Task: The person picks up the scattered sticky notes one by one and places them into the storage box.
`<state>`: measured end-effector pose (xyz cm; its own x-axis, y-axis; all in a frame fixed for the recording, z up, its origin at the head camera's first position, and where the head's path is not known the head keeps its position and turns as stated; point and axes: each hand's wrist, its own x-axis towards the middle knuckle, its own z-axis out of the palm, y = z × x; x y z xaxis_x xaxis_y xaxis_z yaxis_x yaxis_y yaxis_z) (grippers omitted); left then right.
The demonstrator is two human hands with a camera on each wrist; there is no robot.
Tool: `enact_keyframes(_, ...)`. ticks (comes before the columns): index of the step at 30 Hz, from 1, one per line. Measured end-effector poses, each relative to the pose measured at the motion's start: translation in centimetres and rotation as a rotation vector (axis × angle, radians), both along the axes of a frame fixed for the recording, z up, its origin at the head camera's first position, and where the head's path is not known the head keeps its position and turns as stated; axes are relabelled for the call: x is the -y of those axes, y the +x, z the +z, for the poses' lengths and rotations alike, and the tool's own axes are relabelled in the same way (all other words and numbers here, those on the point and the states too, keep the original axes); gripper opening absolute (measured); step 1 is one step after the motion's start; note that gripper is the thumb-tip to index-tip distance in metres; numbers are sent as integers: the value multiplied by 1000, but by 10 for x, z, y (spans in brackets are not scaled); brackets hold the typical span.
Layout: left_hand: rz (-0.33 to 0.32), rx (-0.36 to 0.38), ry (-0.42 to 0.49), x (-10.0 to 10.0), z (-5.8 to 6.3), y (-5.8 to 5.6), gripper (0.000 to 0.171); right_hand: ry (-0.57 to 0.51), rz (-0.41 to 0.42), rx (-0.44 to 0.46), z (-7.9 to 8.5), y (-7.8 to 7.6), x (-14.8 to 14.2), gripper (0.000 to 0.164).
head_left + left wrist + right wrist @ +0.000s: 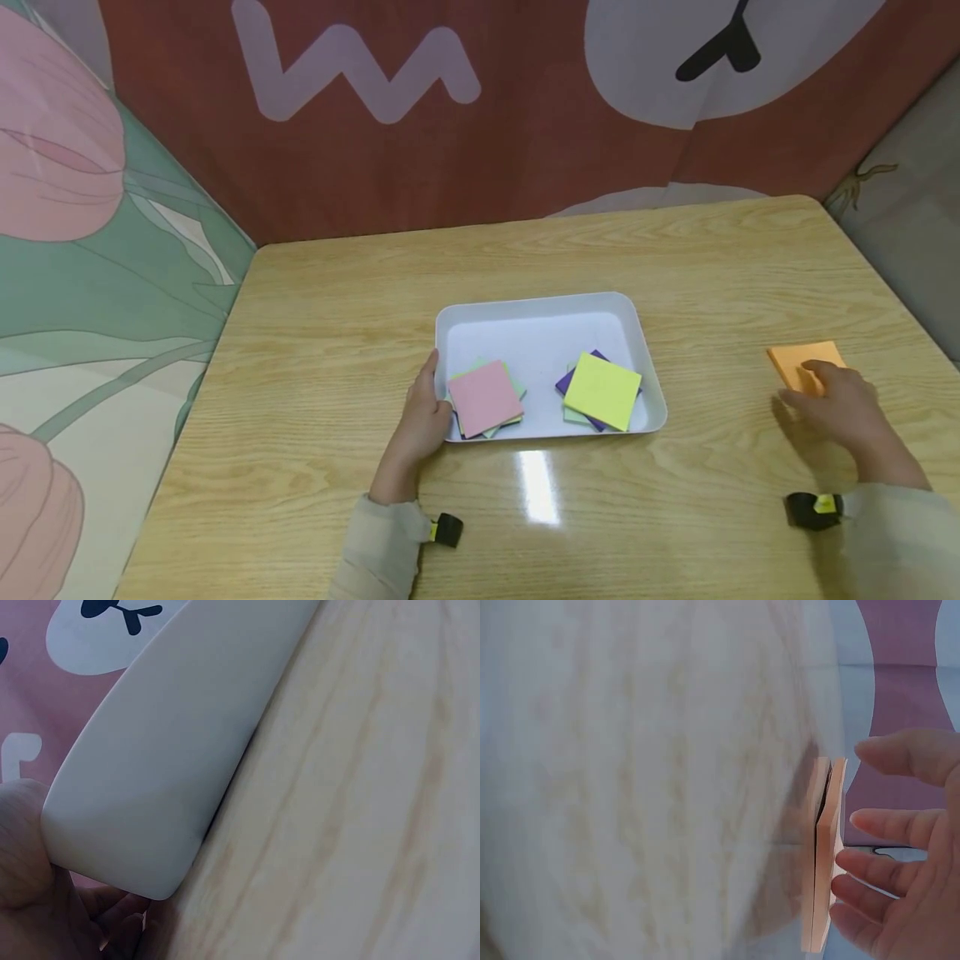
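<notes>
My left hand [425, 415] grips the left side of a white rectangular tray [517, 310], its thumb at the rim. In the left wrist view, fingers [120, 919] curl around the corner of the tray [150, 772]. Inside the tray, a pink sticky note pad [485, 398] tops the left pile, and a yellow-green pad [602, 392] tops the right pile over purple and pale green ones. Far to the right, my right hand [843, 407] hovers with spread fingers at orange sticky note pads [797, 360]. Seen from the right wrist, two orange pads [825, 855] lie stacked beside the fingertips [847, 859].
The wooden table [315, 333] carries the tray near its middle. A brown patterned cloth [525, 158] hangs behind the far edge, and a floral cloth [75, 300] lines the left. Black wrist devices [448, 530] sit at both sleeves.
</notes>
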<state>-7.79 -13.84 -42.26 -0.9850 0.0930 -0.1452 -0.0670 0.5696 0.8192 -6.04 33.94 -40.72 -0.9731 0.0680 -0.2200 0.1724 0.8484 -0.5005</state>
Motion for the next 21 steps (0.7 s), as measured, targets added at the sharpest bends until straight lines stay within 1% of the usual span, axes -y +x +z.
enact_keyframes(4, -4, -6, -2, 0, -1, -1, 67, -3, -31, 51, -3, -1, -5, 72)
enact_keyframes(7, -6, -7, -4, 0, -1, -1, 67, 17, -41, 52, -5, -1, -9, 74)
enact_keyframes(14, -3, -1, -4, -1, 1, -1, 68, 85, -70, 48, -9, -2, -14, 73)
enact_keyframes(21, -2, 0, -7, 0, 1, 0, 68, 91, -79, 52, -12, -2, -18, 76)
